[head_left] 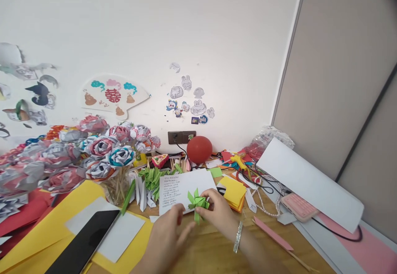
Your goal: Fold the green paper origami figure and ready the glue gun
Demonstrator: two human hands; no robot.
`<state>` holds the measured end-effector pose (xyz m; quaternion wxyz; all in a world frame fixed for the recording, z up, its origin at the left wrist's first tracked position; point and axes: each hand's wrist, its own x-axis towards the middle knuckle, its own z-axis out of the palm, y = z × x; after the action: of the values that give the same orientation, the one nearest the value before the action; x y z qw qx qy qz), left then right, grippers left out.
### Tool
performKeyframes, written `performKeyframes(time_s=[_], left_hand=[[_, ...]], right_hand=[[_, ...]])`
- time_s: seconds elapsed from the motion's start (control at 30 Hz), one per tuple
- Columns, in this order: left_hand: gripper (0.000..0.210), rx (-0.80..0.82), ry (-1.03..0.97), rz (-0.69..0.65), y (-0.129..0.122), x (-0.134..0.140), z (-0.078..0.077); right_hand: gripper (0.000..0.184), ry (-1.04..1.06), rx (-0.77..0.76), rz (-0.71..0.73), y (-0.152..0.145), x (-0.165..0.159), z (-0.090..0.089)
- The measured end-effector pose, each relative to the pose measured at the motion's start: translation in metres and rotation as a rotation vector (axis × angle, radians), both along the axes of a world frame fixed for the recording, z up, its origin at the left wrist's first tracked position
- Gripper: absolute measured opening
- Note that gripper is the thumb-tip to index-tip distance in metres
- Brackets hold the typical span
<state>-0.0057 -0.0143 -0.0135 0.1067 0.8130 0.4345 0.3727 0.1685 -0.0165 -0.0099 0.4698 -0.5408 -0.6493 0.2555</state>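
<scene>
- Both hands meet low in the middle of the view, over the wooden table (214,249), with a small green folded paper piece (197,203) between them.
- The right hand (219,214), a bracelet (238,237) on its wrist, pinches the green folded paper piece with fingers closed on its right side and lower part.
- The left hand (169,232) lies just beside the piece on its left, fingers curled toward it; whether its fingertips actually touch the paper cannot be told.
- The piece sits just above the table, in front of a white sheet with handwriting (176,189). Several pointed leaflets fan out from its top, up and to the sides, and a narrow strip hangs downward, so its long axis runs roughly upright, tips up.
- A clear vase (116,189) stands left of the sheet and holds a bunch of thin wooden sticks carrying folded paper roses (102,150) in red, white, grey and blue; the blooms spread wide over its rim.
- More green folded pieces (153,179) stand in a cluster just beside the vase, points up.
- A stack of yellow and orange paper squares (233,191) lies right of the sheet.
- A dark tablet (85,243) rests on white paper over a large yellow sheet (40,232) at the left.
- A red ball (199,149) sits against the wall.
- A pink paper strip (273,234) lies to the right, near a pink calculator (298,206).
</scene>
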Motion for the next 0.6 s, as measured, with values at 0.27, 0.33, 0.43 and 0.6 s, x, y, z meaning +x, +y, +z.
performKeyframes(time_s=[0.27,0.33,0.43,0.6], left_hand=[[0.023,0.47,0.414,-0.038,-0.003,0.004,-0.003],[0.025,0.446,0.42,-0.063,-0.002,0.004,-0.006],[0.027,0.393,0.4,-0.076,-0.002,0.003,-0.011],[0.025,0.223,0.297,-0.017,-0.003,0.003,-0.003]], right_hand=[[0.022,0.053,-0.031,-0.007,-0.002,-0.008,-0.002],[0.02,0.06,-0.032,0.001,-0.001,-0.007,-0.003],[0.018,0.074,-0.038,0.005,0.002,-0.005,-0.005],[0.032,0.102,-0.03,0.095,-0.001,0.002,0.002]])
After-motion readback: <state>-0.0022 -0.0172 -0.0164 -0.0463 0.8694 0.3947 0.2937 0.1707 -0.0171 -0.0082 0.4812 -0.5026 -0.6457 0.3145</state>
